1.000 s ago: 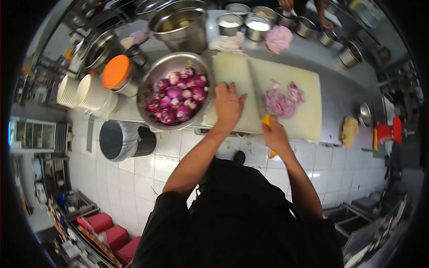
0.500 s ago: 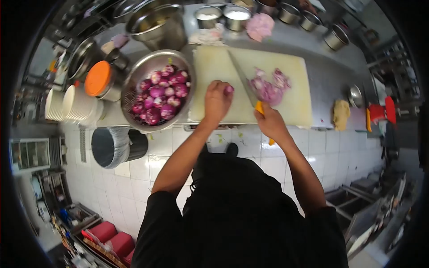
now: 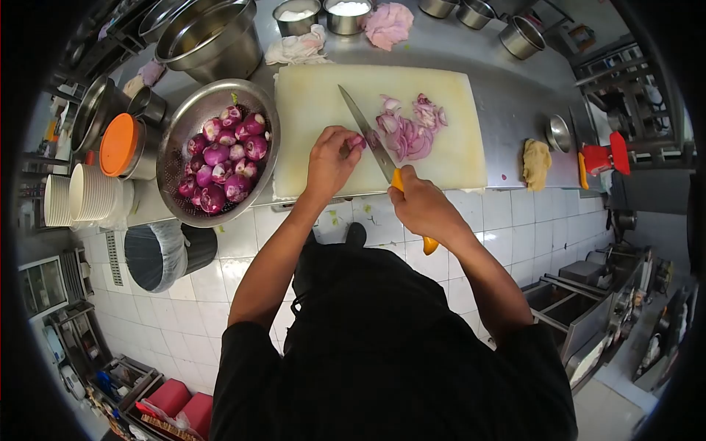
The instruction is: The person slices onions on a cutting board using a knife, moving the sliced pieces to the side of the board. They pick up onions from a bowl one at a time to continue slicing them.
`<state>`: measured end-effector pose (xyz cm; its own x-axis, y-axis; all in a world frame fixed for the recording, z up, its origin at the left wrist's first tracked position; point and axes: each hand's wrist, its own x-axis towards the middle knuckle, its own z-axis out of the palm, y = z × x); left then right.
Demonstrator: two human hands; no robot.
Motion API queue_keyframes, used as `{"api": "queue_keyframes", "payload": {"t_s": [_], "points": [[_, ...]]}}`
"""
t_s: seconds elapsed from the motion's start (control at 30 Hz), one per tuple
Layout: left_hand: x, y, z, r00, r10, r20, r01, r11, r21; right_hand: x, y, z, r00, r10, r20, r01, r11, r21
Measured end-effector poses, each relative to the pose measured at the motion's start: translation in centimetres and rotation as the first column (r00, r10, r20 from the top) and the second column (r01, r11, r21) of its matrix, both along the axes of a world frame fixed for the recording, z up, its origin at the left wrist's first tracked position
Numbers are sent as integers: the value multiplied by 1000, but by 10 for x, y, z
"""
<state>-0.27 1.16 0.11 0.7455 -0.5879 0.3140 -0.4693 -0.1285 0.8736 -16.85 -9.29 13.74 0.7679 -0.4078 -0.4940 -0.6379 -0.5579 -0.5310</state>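
My left hand (image 3: 331, 163) has its fingers curled round a piece of red onion (image 3: 356, 141), mostly hidden by them, on the white cutting board (image 3: 309, 92). My right hand (image 3: 428, 208) grips the yellow handle of a large kitchen knife (image 3: 365, 131). The blade lies right beside the onion piece, its tip pointing to the far left. A small purple bit shows at the blade's right side. Sliced red onion (image 3: 412, 137) is heaped on the right half of the board. Left of the board, a perforated metal colander (image 3: 169, 147) holds several peeled red onions (image 3: 216, 153).
A big steel pot (image 3: 228, 55), a white cloth (image 3: 298, 48) and a pink cloth (image 3: 390, 26) stand or lie behind the board. Rightward are a yellow cloth (image 3: 536, 164) and a small metal bowl (image 3: 559, 134). An orange-lidded container (image 3: 120, 143) and stacked white tubs (image 3: 92, 192) sit at left.
The whole view has shifted, with the board appearing further left. The knife blade has come closer to the onion piece under my left hand. Both hands keep their holds.
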Motion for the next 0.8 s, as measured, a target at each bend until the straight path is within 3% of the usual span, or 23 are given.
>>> {"api": "queue_keyframes", "payload": {"t_s": [0.17,0.37,0.47,0.57,0.67,0.8], "points": [[-2,-2,1,1000,23,0,-23,998,-53,7,0,-25,997,8,73,-10,1000,22],[0,1,2,999,5,34,-4,1000,-15,56,-19,-99,948,24,317,5,996,-89],[0,-1,-4,998,33,50,-30,998,-50,69,-32,-71,973,-41,226,28,998,62],[-2,-3,-15,993,59,-102,-71,989,-126,50,-25,-17,999,14,38,-19,990,139],[-4,0,5,994,69,-91,-76,994,-77,26,-6,-13,1000,24,-20,-24,1000,-5],[-2,0,-3,995,90,-36,-92,993,-74,31,0,-80,974,45,223,-18,992,-125]]}}
